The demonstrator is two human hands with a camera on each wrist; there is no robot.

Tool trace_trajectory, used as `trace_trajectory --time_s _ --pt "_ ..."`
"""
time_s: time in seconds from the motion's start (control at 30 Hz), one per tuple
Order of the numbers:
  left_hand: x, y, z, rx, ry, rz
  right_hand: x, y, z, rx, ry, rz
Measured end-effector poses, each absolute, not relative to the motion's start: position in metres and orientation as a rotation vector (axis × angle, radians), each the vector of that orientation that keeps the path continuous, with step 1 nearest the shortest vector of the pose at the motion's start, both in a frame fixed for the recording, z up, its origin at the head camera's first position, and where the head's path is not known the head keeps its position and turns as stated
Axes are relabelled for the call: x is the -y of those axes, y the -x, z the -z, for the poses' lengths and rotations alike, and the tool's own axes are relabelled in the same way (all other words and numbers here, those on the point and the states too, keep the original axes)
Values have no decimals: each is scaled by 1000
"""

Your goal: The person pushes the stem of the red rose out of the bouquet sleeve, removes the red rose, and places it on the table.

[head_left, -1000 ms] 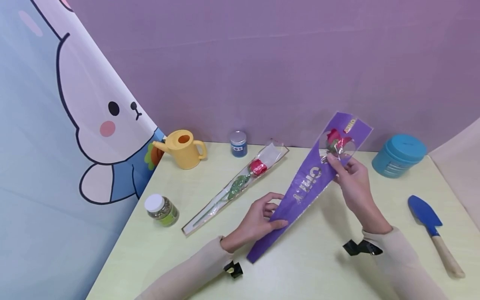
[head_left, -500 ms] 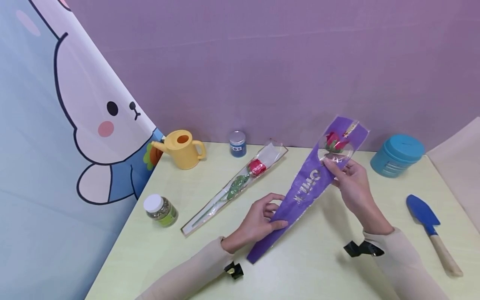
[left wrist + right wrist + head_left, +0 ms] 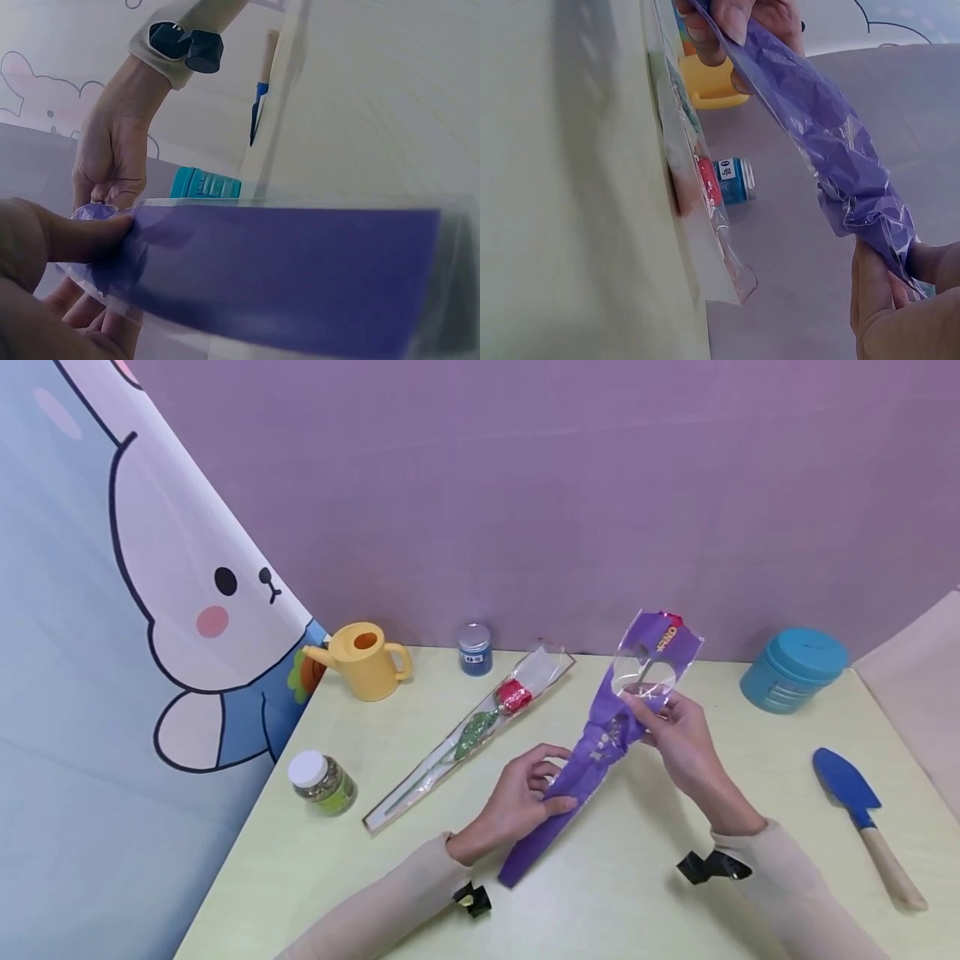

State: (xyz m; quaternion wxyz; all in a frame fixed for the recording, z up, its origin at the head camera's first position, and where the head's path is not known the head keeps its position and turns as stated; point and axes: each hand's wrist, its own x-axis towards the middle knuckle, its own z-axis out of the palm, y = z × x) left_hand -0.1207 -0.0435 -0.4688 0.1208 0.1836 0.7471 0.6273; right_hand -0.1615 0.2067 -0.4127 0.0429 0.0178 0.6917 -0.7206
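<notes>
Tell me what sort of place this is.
Probably an indoor, staged tabletop workspace with a gardening theme: a purple backdrop rises behind the pale table, which bears a yellow watering can and a blue trowel.

From the head I look down and ahead over the pale yellow-green table point(image 3: 600, 914). Up close, tipped sideways, my left wrist view faces the round teal plastic tub point(image 3: 206, 184), my right the yellow plastic watering can point(image 3: 709, 79); both share the shiny purple plastic sleeve point(image 3: 300, 270).

place: screened-off work corner, kind of building unclear | purple backdrop point(image 3: 525, 510) | rabbit-print hanging point(image 3: 183, 602) | pale table point(image 3: 615, 893)
</notes>
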Motion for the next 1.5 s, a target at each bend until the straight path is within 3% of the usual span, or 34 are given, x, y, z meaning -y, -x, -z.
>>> trace_trajectory --time_s 1.5 --pt "43 113 463 -2191 -531 -1675 -210 167 401 -2171 -141 2326"
